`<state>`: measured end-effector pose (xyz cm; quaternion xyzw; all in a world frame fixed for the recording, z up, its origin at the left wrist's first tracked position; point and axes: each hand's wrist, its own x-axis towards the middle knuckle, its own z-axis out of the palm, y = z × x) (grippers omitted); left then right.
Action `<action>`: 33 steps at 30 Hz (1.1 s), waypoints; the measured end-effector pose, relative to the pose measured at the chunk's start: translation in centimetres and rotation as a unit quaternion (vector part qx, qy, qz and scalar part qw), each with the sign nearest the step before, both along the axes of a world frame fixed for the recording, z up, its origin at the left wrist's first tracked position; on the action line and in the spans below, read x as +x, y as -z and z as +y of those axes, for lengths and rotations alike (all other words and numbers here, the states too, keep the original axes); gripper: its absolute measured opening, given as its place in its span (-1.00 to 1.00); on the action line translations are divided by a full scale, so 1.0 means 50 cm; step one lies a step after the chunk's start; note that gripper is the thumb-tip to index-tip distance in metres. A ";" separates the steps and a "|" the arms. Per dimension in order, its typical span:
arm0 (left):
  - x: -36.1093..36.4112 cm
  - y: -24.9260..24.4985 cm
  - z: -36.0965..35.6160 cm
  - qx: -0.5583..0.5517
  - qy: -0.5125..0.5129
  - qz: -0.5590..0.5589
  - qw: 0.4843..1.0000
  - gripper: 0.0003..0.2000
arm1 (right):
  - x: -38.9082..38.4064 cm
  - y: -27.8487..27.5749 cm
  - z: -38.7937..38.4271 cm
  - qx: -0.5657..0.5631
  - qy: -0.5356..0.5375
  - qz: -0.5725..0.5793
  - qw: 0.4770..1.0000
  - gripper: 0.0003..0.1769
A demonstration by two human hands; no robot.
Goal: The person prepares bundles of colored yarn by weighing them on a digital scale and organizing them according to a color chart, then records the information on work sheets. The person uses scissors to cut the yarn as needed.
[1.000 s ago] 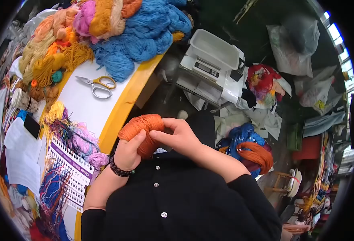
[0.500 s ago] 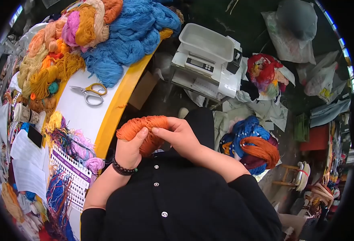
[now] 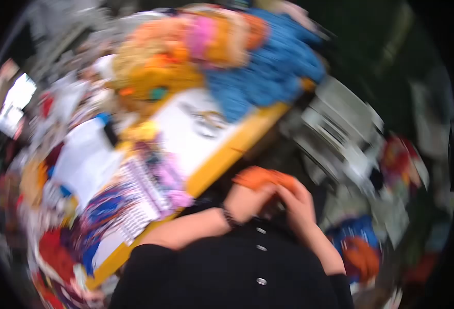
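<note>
An orange skein of yarn point(image 3: 260, 177) is held in front of my black shirt, just off the table's near edge. Closed around its left side is my left hand point(image 3: 246, 200), a dark beaded bracelet at the wrist. My right hand point(image 3: 297, 202) grips the skein from the right, and the two thumbs come close together on it. Blur smears the finger details, and the palms hide part of the yarn. Beyond the hands, scissors point(image 3: 210, 121) lie on the white tabletop point(image 3: 178, 139) with its yellow edge.
Blue yarn point(image 3: 268, 67) and yellow-orange yarn point(image 3: 160, 77) are heaped at the table's far end. A spiral-bound card point(image 3: 143, 190), tangled threads point(image 3: 103, 211) and papers point(image 3: 85, 159) lie on the left. Right of the table stands a scale point(image 3: 335, 123); a yarn bundle point(image 3: 361, 252) sits lower right.
My view has swung left and tilted, so table, scale and hands appear shifted right and the picture is blurred. Both hands still hold the orange skein, which now looks more covered by them.
</note>
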<state>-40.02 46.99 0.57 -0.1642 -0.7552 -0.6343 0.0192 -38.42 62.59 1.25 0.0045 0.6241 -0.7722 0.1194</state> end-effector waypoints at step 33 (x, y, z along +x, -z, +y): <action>-0.391 0.130 -0.669 0.597 -0.176 -0.329 0.710 -0.73 | 0.210 -0.038 0.989 -0.109 0.569 -0.062 0.813 -0.83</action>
